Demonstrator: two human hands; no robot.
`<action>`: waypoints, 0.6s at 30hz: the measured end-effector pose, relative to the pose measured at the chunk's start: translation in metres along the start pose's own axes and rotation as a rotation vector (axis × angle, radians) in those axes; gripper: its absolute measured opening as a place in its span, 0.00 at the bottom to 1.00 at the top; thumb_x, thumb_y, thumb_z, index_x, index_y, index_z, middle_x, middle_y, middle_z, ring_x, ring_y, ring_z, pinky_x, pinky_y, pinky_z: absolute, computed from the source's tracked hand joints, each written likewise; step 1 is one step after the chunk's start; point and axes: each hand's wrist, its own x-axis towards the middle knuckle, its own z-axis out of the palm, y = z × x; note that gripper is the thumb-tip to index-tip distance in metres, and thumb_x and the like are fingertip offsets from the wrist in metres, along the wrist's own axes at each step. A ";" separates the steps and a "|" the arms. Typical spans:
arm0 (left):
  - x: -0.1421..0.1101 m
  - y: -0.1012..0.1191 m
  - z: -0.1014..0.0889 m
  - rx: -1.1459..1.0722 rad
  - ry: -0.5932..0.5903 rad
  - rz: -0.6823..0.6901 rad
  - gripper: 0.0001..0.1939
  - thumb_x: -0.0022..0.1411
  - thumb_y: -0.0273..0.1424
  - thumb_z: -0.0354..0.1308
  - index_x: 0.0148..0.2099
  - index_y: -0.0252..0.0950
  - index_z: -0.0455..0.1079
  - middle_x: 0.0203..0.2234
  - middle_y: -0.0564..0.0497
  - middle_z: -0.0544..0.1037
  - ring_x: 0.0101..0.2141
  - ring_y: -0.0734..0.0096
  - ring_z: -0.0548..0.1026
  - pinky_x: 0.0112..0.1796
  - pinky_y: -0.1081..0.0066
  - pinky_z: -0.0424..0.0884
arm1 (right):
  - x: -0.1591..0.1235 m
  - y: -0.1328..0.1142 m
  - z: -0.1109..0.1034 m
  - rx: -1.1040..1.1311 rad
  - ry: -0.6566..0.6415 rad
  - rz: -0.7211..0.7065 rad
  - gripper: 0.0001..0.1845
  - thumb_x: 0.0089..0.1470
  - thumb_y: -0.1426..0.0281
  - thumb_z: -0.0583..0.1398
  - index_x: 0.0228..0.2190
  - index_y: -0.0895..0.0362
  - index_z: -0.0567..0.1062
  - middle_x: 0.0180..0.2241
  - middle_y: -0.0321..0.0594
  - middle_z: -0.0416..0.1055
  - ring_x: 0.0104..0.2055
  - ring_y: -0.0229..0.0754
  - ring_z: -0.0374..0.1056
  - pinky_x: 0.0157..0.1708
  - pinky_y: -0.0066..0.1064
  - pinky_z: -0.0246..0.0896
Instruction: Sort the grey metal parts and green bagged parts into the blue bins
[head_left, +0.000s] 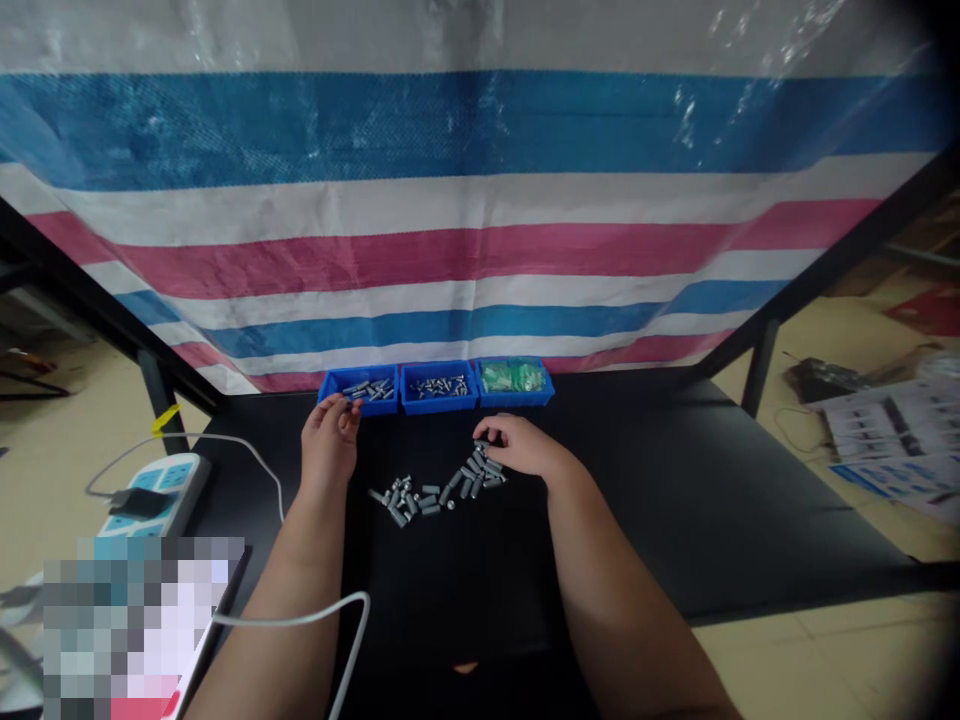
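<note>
My left hand [328, 442] is closed in a pinch at the front of the left blue bin [360, 408]. A small dark piece seems to be between its fingertips, too small to name. My right hand [521, 447] curls its fingers down over the far end of a pile of grey cylindrical pieces [474, 472]. What those fingertips grip, if anything, is hidden. To the left lies another cluster of grey cylinders and shiny metal parts [400, 500], with a few grey cylinders [430, 502] between the two groups.
A middle blue bin [439, 404] holds small screws; a right blue bin [514, 398] holds green-tinted packets. At left are a power strip [184, 500] with a black plug, a white cable [300, 619] crossing my left forearm, and a blurred-out device [161, 625]. A striped sheet [472, 260] hangs behind.
</note>
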 end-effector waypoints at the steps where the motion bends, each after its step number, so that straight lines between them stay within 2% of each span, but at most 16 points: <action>1: -0.001 0.001 0.002 -0.034 -0.019 -0.001 0.12 0.52 0.27 0.68 0.39 0.35 0.73 0.37 0.47 0.80 0.41 0.67 0.81 0.42 0.71 0.77 | 0.000 -0.001 0.001 0.000 0.006 -0.013 0.14 0.50 0.74 0.63 0.39 0.51 0.80 0.35 0.36 0.71 0.32 0.35 0.65 0.32 0.25 0.59; 3: -0.005 0.004 0.006 -0.077 -0.071 -0.015 0.17 0.51 0.26 0.70 0.45 0.36 0.75 0.43 0.45 0.81 0.47 0.64 0.79 0.49 0.67 0.75 | 0.001 -0.002 0.002 0.000 0.006 -0.031 0.11 0.50 0.74 0.64 0.37 0.51 0.81 0.35 0.36 0.70 0.32 0.35 0.66 0.32 0.25 0.60; 5: -0.009 0.006 0.010 -0.072 -0.135 -0.036 0.20 0.51 0.28 0.72 0.47 0.37 0.75 0.44 0.45 0.81 0.50 0.63 0.79 0.52 0.64 0.74 | 0.001 -0.003 0.004 -0.003 0.015 -0.039 0.09 0.51 0.73 0.64 0.35 0.52 0.82 0.34 0.36 0.71 0.32 0.36 0.66 0.33 0.26 0.60; 7: -0.013 0.008 0.013 -0.045 -0.175 -0.058 0.18 0.50 0.29 0.73 0.44 0.36 0.75 0.39 0.47 0.82 0.46 0.63 0.80 0.51 0.63 0.74 | 0.002 -0.005 0.005 -0.006 0.038 -0.037 0.07 0.51 0.74 0.64 0.33 0.52 0.82 0.33 0.37 0.72 0.32 0.35 0.67 0.34 0.26 0.61; 11: -0.022 0.007 0.017 0.053 -0.255 -0.104 0.15 0.49 0.31 0.72 0.39 0.36 0.75 0.30 0.51 0.80 0.35 0.69 0.81 0.41 0.68 0.75 | 0.006 -0.007 0.011 -0.019 0.103 -0.008 0.05 0.52 0.74 0.64 0.31 0.53 0.81 0.32 0.36 0.74 0.32 0.36 0.69 0.35 0.26 0.62; 14: -0.030 0.003 0.020 0.221 -0.360 -0.066 0.13 0.52 0.34 0.70 0.40 0.36 0.76 0.31 0.51 0.80 0.32 0.72 0.78 0.38 0.70 0.73 | 0.010 -0.012 0.019 -0.057 0.175 0.027 0.06 0.53 0.75 0.63 0.32 0.54 0.81 0.33 0.38 0.75 0.32 0.37 0.70 0.35 0.27 0.62; 18: -0.035 0.000 0.018 0.587 -0.516 0.055 0.13 0.55 0.35 0.67 0.42 0.36 0.77 0.34 0.48 0.79 0.36 0.67 0.76 0.41 0.68 0.71 | 0.013 -0.029 0.030 -0.059 0.222 -0.001 0.05 0.55 0.74 0.62 0.33 0.54 0.80 0.34 0.40 0.75 0.33 0.38 0.70 0.37 0.29 0.63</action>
